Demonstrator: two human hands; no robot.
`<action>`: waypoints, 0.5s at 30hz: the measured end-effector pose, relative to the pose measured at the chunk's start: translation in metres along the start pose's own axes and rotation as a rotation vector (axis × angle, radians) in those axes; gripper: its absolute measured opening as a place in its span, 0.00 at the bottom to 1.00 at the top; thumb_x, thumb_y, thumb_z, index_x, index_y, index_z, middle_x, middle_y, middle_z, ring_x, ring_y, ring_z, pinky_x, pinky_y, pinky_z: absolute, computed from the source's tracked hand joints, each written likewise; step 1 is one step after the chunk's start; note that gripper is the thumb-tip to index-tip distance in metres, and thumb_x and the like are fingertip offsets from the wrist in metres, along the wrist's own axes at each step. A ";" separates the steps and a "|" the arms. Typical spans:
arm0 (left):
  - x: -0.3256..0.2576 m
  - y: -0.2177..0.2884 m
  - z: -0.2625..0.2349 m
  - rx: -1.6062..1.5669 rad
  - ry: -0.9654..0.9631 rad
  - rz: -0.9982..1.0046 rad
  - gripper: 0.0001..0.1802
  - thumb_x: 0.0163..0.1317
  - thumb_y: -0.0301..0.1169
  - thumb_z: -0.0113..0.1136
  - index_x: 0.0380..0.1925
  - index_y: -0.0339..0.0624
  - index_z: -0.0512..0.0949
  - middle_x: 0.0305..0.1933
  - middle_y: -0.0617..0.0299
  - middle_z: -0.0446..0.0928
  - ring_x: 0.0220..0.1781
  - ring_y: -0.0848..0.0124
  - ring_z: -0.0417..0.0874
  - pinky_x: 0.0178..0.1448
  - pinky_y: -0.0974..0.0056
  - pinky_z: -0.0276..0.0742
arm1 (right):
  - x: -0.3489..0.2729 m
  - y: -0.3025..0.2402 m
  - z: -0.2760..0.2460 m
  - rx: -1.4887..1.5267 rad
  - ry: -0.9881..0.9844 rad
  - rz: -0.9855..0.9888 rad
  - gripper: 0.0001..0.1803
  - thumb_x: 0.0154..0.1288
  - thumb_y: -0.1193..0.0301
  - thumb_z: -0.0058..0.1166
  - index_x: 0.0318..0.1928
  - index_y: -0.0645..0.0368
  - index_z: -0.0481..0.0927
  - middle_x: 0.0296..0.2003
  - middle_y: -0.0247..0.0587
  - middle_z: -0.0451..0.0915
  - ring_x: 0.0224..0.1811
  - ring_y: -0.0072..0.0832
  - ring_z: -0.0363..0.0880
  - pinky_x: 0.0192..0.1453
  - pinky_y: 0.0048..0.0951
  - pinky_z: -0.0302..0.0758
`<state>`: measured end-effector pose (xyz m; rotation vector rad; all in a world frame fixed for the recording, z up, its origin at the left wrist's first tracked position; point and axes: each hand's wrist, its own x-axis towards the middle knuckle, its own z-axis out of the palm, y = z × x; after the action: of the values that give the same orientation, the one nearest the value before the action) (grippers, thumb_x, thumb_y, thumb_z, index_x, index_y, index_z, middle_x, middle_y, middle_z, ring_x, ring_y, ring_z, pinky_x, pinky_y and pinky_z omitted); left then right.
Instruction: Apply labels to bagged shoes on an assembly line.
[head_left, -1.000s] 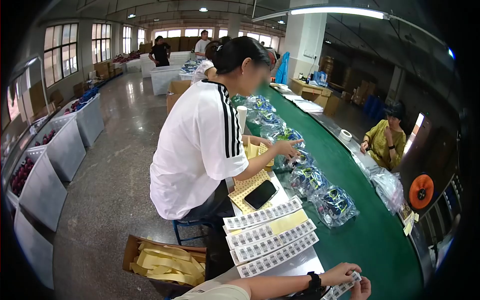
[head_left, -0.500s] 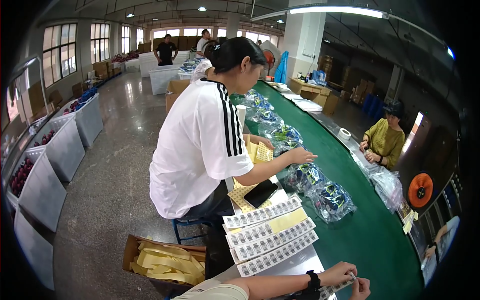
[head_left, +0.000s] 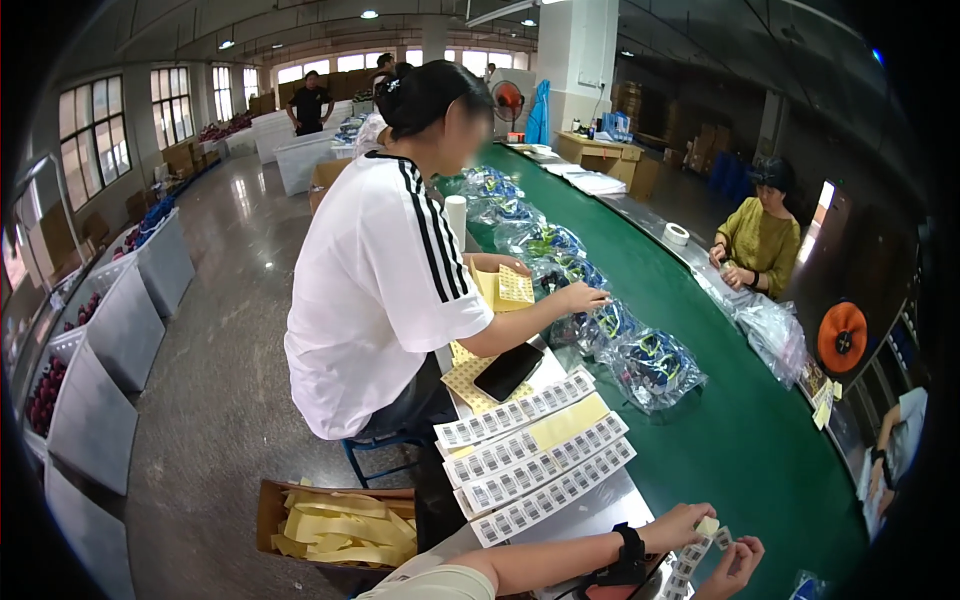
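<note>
At the lower right, my left hand [head_left: 676, 530], with a black band on its wrist, pinches the end of a strip of white barcode labels [head_left: 682, 572]. Yellowish backing [head_left: 707, 526] shows at its fingertips. Close beside it, my right hand [head_left: 738, 566] has its fingers closed on a small white barcode label [head_left: 723, 538] at the strip's end. Whether that label is fully off its backing is hard to make out. More barcode label strips [head_left: 545, 483] lie fanned on the bench to the left of my hands.
A green conveyor belt [head_left: 690, 480] carries clear-bagged blue and green items [head_left: 652, 370]. A co-worker in white [head_left: 375, 290] sits at my left, near a black phone [head_left: 508, 372]. A box of yellow backing strips [head_left: 345, 527] stands below. Another person [head_left: 762, 240] works across the belt.
My hands have shifted slightly right, and the label and backing now show between my fingers. The co-worker's reaching hand has drawn back a little. The whole view has turned slightly.
</note>
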<state>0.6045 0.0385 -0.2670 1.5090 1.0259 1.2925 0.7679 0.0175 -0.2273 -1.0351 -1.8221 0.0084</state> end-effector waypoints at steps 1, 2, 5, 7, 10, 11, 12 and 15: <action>0.002 -0.007 -0.003 0.034 0.014 -0.021 0.19 0.55 0.23 0.56 0.49 0.33 0.70 0.43 0.47 0.80 0.46 0.56 0.81 0.49 0.61 0.75 | 0.000 0.005 -0.001 0.182 0.043 0.203 0.04 0.63 0.74 0.58 0.36 0.62 0.81 0.43 0.45 0.77 0.44 0.40 0.76 0.48 0.39 0.74; 0.004 -0.017 -0.006 0.064 0.023 -0.044 0.20 0.55 0.23 0.56 0.49 0.33 0.71 0.43 0.47 0.80 0.46 0.57 0.81 0.50 0.61 0.75 | -0.001 0.018 -0.002 0.357 0.092 0.408 0.05 0.64 0.72 0.58 0.36 0.62 0.81 0.45 0.42 0.77 0.46 0.39 0.76 0.50 0.40 0.74; 0.013 -0.030 -0.015 -0.043 0.122 -0.065 0.19 0.56 0.27 0.60 0.48 0.33 0.73 0.41 0.49 0.81 0.43 0.63 0.82 0.48 0.62 0.76 | -0.017 0.089 0.024 0.617 0.206 0.652 0.15 0.69 0.74 0.47 0.55 0.62 0.70 0.51 0.39 0.75 0.48 0.22 0.75 0.49 0.26 0.71; 0.026 -0.040 -0.014 -0.007 0.211 -0.061 0.17 0.57 0.30 0.62 0.45 0.33 0.76 0.38 0.52 0.82 0.40 0.68 0.83 0.45 0.63 0.78 | -0.030 0.107 0.026 0.567 0.216 0.735 0.24 0.67 0.72 0.51 0.63 0.58 0.65 0.60 0.39 0.68 0.54 0.26 0.70 0.51 0.28 0.70; 0.029 -0.053 -0.024 -0.156 0.292 -0.174 0.13 0.63 0.28 0.58 0.45 0.31 0.76 0.36 0.57 0.82 0.36 0.75 0.82 0.38 0.70 0.77 | -0.034 0.110 0.032 0.855 0.236 0.854 0.30 0.67 0.73 0.52 0.67 0.56 0.57 0.61 0.42 0.64 0.55 0.32 0.70 0.56 0.34 0.71; 0.027 -0.060 -0.034 -0.177 0.317 -0.186 0.13 0.65 0.29 0.57 0.45 0.32 0.76 0.35 0.61 0.82 0.35 0.79 0.81 0.37 0.73 0.77 | -0.033 0.110 0.037 0.871 0.212 0.813 0.30 0.67 0.74 0.51 0.67 0.55 0.57 0.60 0.42 0.64 0.54 0.33 0.71 0.56 0.35 0.72; 0.027 -0.056 -0.037 -0.361 0.349 -0.218 0.12 0.64 0.29 0.57 0.44 0.32 0.77 0.31 0.62 0.82 0.31 0.79 0.81 0.33 0.72 0.76 | -0.030 0.107 0.038 0.829 0.212 0.862 0.29 0.67 0.73 0.51 0.67 0.56 0.57 0.59 0.42 0.65 0.54 0.32 0.72 0.55 0.34 0.72; 0.030 -0.066 -0.048 -0.413 0.435 -0.251 0.11 0.66 0.30 0.56 0.44 0.35 0.78 0.30 0.65 0.80 0.30 0.81 0.80 0.32 0.74 0.76 | -0.030 0.104 0.039 0.856 0.189 0.927 0.29 0.67 0.74 0.50 0.66 0.57 0.57 0.58 0.43 0.66 0.52 0.31 0.72 0.54 0.32 0.72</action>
<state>0.5571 0.0904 -0.3185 0.7799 1.0907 1.5677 0.8095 0.0804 -0.3143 -1.0745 -0.8550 1.1007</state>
